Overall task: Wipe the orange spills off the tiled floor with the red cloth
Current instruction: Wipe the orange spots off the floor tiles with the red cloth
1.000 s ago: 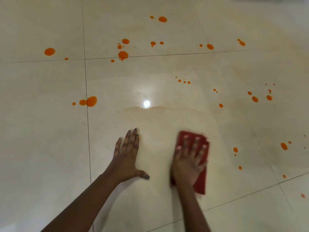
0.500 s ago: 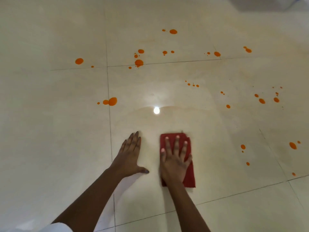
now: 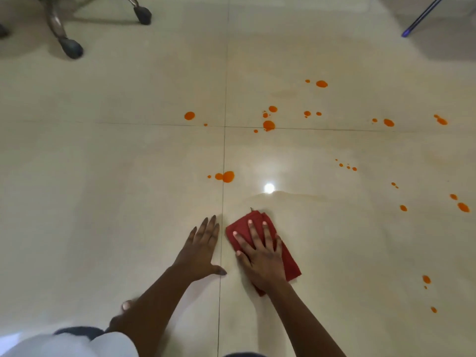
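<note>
My right hand (image 3: 261,253) lies flat, fingers spread, pressing the folded red cloth (image 3: 289,261) onto the cream tiled floor (image 3: 103,202). My left hand (image 3: 202,249) rests flat on the tile just left of the cloth, fingers together, holding nothing. Orange spills dot the floor: a double blob (image 3: 226,176) on the grout line straight ahead of the cloth, a cluster (image 3: 268,124) farther back, more drops at the right (image 3: 463,206) and lower right (image 3: 426,279). A faint wiped smear arcs over the tile ahead of the cloth.
Chair legs with dark caps (image 3: 70,47) stand at the far left. A blue rod (image 3: 422,15) slants down at the far right. A bright light reflection (image 3: 269,188) sits just ahead of the cloth. My knees and white garment (image 3: 77,343) are at the bottom.
My right hand has slid the cloth leftward, close to my left hand, and the cloth now sits angled. The view has tilted up, showing chair legs.
</note>
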